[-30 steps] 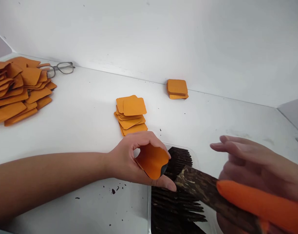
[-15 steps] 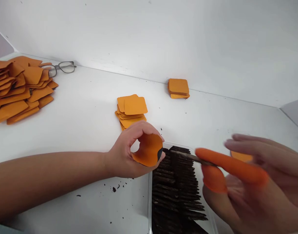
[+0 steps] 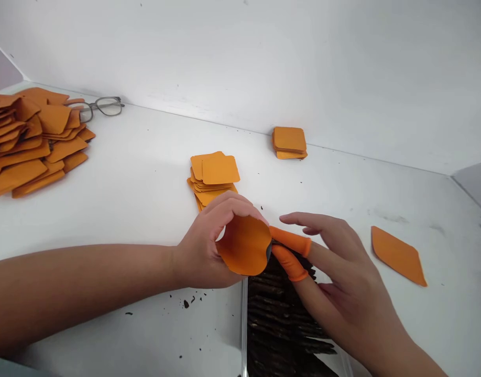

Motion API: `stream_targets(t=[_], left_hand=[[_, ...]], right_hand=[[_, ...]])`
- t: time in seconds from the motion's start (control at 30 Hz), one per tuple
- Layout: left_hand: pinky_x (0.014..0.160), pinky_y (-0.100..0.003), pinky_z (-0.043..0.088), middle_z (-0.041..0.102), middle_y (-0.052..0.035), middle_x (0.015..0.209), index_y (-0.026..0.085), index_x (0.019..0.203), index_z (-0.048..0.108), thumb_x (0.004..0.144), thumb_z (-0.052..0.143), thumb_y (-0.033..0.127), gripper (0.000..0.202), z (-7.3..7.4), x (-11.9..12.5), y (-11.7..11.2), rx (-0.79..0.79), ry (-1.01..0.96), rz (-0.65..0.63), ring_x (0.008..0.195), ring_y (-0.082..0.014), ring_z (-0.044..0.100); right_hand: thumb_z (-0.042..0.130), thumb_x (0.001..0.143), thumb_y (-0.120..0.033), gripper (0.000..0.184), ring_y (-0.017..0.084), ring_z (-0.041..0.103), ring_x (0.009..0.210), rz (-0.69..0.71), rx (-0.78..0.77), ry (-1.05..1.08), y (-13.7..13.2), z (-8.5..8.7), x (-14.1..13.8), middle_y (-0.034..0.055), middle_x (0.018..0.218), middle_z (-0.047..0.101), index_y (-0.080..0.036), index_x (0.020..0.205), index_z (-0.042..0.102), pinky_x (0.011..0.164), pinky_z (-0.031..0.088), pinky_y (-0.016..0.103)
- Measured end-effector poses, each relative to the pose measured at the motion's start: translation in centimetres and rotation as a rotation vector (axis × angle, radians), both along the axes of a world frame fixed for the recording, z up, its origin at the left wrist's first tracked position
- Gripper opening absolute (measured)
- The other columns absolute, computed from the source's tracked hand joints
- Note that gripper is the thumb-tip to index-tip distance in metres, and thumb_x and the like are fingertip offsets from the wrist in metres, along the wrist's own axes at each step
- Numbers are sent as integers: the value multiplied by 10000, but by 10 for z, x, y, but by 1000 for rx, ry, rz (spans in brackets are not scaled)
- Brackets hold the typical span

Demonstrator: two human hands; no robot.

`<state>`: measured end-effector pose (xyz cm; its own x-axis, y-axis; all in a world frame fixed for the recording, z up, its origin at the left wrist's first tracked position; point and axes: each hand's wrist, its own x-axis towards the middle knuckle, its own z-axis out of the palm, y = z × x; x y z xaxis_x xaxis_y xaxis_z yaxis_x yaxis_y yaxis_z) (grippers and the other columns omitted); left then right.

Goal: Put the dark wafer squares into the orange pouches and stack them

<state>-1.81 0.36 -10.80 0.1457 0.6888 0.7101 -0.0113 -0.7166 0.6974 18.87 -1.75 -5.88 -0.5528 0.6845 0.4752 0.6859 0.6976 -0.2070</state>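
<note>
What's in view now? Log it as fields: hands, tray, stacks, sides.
Left hand: curled around an open orange pouch
Right hand: orange finger covers at the pouch's side, dark piece between them, mostly hidden
Tray: dark strips inside
Front stack: orange, beyond the left hand
Back stack: orange, by the wall
Left side: orange heap, eyeglasses
Right side: single orange piece

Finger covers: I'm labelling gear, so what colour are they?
Orange finger covers, best in the head view.

Open lane across tabletop between heap of orange packets and central stack. Left forearm bars near-left approach; left hand, gripping curled orange packet, blocks central stack's near side. Right hand bridges over dark strips, restricting access from above. Passage open between rear stack and single packet.
</note>
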Motion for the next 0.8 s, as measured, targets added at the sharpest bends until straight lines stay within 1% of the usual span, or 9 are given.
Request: stream_targets(t=[0.13, 0.27, 0.4, 0.5, 0.57, 0.6, 0.67, 0.73, 0.8], left_hand=[[758, -270, 553, 637, -28, 963, 205, 1049, 591, 758, 732, 9, 378, -5, 1, 2, -9, -5, 12, 871, -139, 605], [789, -274, 557, 647, -30, 986, 202, 1057, 591, 739, 728, -26, 414, -7, 0, 3, -35, 0, 0, 891, -141, 610], [814, -269, 547, 648, -36, 1008, 194, 1086, 581, 765, 682, -41, 411, -5, -2, 0, -50, -35, -58, 910, -135, 610], [776, -248, 532, 643, -35, 1007, 194, 1092, 580, 770, 657, -52, 413, -3, -3, -2, -59, -50, -93, 908, -130, 608], [772, -235, 526, 644, -28, 997, 189, 1081, 580, 756, 647, -73, 423, -4, -2, -2, -63, -57, -106, 901, -123, 609], [777, -229, 524, 645, -24, 991, 185, 1074, 581, 746, 643, -85, 430, -5, -2, -1, -63, -64, -111, 897, -117, 610], [792, -221, 521, 648, -15, 987, 180, 1063, 585, 729, 638, -98, 438, -8, 0, 0, -67, -89, -120, 899, -109, 612], [791, -210, 518, 651, -15, 998, 176, 1070, 592, 728, 639, -90, 435, -12, 1, 2, -72, -120, -135, 906, -106, 617], [803, -215, 523, 658, -24, 1026, 178, 1098, 600, 747, 644, -65, 429, -15, 2, 2, -92, -142, -152, 928, -112, 624]], right_hand=[[483, 1006, -186, 252, 249, 560, 1205, -31, -34, -113, -1, 1, 0, 93, 1331, 599, -199, 1220, 616, 967, 534, 434], [519, 995, -228, 303, 277, 518, 1295, -24, -6, -135, -2, 2, 3, 80, 1386, 588, -194, 1284, 604, 1023, 499, 469], [509, 988, -191, 308, 304, 514, 1314, -29, 26, -151, -4, 2, 3, 93, 1381, 596, -171, 1277, 613, 1029, 485, 487], [553, 955, -149, 360, 346, 506, 1333, -54, 126, -129, -7, 5, 1, 145, 1396, 579, -136, 1313, 596, 1047, 472, 505], [584, 928, -121, 432, 333, 543, 1296, -62, 207, -76, -10, 8, -1, 171, 1426, 553, -128, 1360, 567, 1052, 480, 483], [603, 914, -116, 448, 311, 568, 1264, -60, 235, -45, -12, 9, -3, 167, 1457, 531, -140, 1360, 569, 1044, 491, 460], [610, 895, -113, 414, 267, 579, 1250, -34, 259, 5, -16, 10, -5, 111, 1550, 455, -194, 1301, 609, 1029, 505, 416], [589, 885, -98, 310, 248, 538, 1319, 22, 297, 49, -17, 10, -7, 46, 1615, 380, -224, 1156, 669, 1029, 502, 392], [562, 889, -77, 244, 247, 491, 1381, 79, 316, 55, -16, 8, -7, 31, 1628, 360, -222, 1035, 694, 1043, 486, 390]])
